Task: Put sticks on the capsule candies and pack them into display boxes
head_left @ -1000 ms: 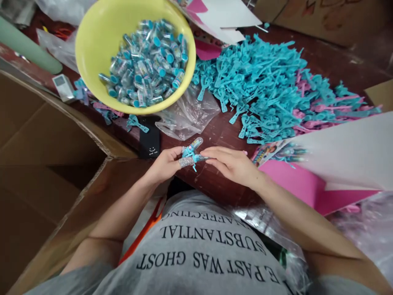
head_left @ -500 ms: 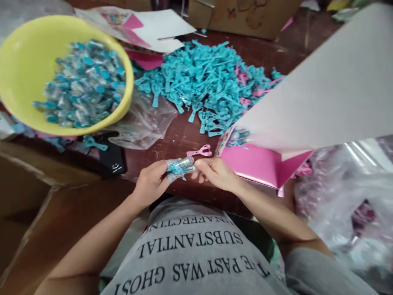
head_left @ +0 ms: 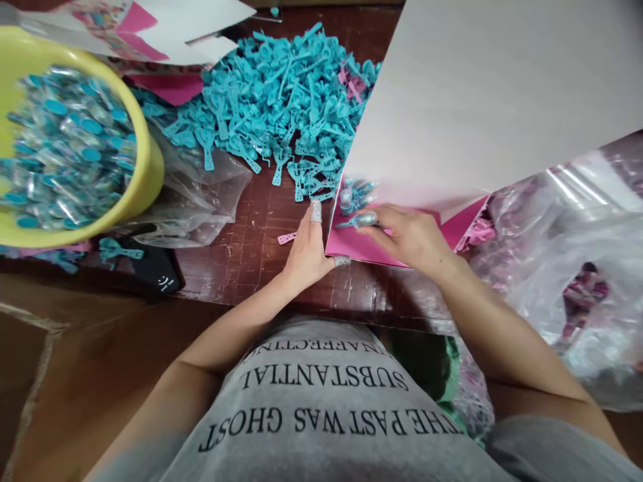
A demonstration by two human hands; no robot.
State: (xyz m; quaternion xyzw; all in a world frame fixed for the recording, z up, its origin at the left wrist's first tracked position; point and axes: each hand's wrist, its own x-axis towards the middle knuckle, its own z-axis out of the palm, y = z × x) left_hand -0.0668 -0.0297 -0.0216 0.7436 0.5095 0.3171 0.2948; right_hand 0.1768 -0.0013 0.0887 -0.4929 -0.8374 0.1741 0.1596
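My right hand (head_left: 409, 239) is closed on a small clear capsule toy with a blue clip-like handle (head_left: 362, 219), inside a pink-lined box (head_left: 366, 249). Similar capsule toys (head_left: 354, 194) lie in the box's back left corner. My left hand (head_left: 312, 251) rests at the box's near left corner, thumb and forefinger spread along its edges and wrapped in silvery tape. Partly covered by that hand, a pink plastic clip (head_left: 287, 237) lies on the dark red table (head_left: 251, 268).
The box's white lid (head_left: 492, 87) stands raised. Behind lies a heap of blue plastic clips (head_left: 276, 100). At left are a yellow basin (head_left: 143, 167) of capped clear capsules, a plastic bag (head_left: 201, 207) and a black phone (head_left: 155, 274). Clear plastic bags (head_left: 557, 321) crowd the right.
My right hand has carried the capsule toy rightward into the box. My left hand let go of it and moved to the box's corner. The view has shifted right.
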